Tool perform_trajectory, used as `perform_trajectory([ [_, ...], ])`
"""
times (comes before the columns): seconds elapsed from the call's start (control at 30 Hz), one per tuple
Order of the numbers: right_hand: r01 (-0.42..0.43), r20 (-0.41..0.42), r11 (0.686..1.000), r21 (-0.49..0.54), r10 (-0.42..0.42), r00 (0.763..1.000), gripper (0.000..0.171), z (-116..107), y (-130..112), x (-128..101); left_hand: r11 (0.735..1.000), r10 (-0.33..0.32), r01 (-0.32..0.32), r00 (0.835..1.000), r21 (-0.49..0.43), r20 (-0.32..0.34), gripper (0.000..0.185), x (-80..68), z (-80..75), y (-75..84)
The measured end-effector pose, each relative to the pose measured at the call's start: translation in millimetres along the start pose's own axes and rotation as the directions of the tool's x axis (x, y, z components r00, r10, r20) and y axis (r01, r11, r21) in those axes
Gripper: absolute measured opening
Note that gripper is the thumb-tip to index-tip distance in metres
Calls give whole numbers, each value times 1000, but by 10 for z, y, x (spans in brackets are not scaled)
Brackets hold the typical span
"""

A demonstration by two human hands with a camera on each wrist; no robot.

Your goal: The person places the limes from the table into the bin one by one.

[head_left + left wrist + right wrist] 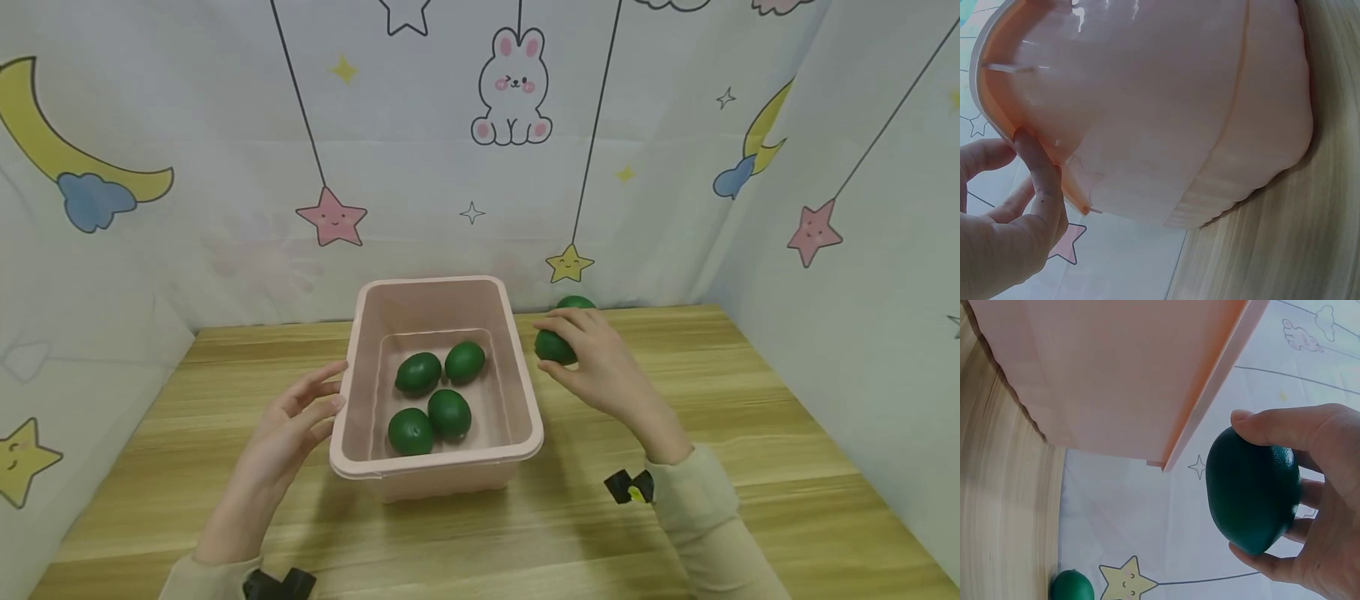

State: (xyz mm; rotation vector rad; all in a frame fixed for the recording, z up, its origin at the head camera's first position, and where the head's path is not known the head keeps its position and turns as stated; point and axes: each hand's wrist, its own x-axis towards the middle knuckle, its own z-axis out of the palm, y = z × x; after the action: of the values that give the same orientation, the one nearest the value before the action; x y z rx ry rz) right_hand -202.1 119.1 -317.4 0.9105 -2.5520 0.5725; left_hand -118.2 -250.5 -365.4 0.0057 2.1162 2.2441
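A pink plastic bin (pixel 352 417) (pixel 1166 112) (pixel 1116 369) stands in the middle of the wooden table, with several dark green avocados (pixel 431 392) inside. My left hand (pixel 296 421) (pixel 1016 206) lies against the bin's left rim with straight fingers, the thumb touching the edge. My right hand (pixel 588 354) (pixel 1297 506) grips one green avocado (pixel 553 347) (pixel 1250 490) in the air just right of the bin, near its back corner. Another avocado (pixel 576 302) (pixel 1072 586) lies on the table behind that hand, near the backdrop.
The table (pixel 750 433) is walled on three sides by a white cloth backdrop (pixel 465 150) printed with stars, moons and a rabbit. Bare wood lies to the right of the bin and in front of it.
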Motion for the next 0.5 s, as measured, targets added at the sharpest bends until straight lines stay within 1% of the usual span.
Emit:
perform_trajectory([
  [0.27, 37, -26, 999, -12, -37, 999, 49, -21, -58, 3, 1000, 0, 0, 1000, 6, 1, 49, -1, 2, 0],
  [0.5, 75, -29, 997, -23, -75, 997, 48, -51, -136, 23, 1000, 7, -7, 1000, -2, 0, 47, -2, -5, -4],
])
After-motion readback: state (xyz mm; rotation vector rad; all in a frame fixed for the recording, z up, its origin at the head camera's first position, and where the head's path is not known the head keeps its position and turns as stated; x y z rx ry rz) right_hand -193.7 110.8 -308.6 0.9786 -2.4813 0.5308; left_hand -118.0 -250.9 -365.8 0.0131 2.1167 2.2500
